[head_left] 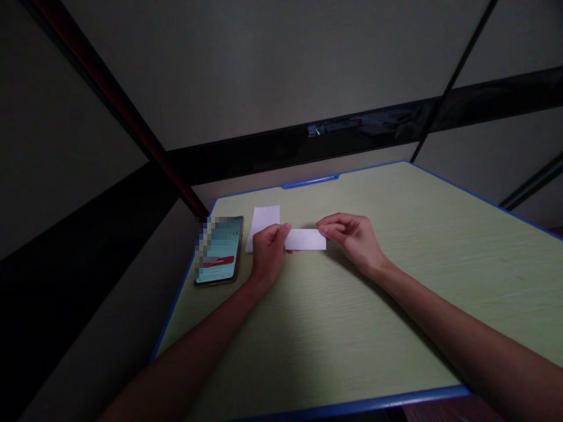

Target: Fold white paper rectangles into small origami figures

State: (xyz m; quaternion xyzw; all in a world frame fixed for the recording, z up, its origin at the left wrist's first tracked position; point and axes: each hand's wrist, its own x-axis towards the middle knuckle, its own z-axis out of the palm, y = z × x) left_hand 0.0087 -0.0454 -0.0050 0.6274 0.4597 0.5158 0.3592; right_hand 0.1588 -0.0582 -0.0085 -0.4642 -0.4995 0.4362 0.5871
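Both my hands hold a small white paper strip (305, 239) just above a pale green table (396, 281). My left hand (267, 253) pinches the strip's left end between thumb and fingers. My right hand (352, 235) pinches its right end, fingers curled. A second white paper (263, 221) lies flat on the table behind my left hand, partly hidden by it.
A phone (219, 251) with a lit screen lies face up near the table's left edge. The table has a blue rim (310, 180). Dark walls and a dark rail surround it; the room is dim.
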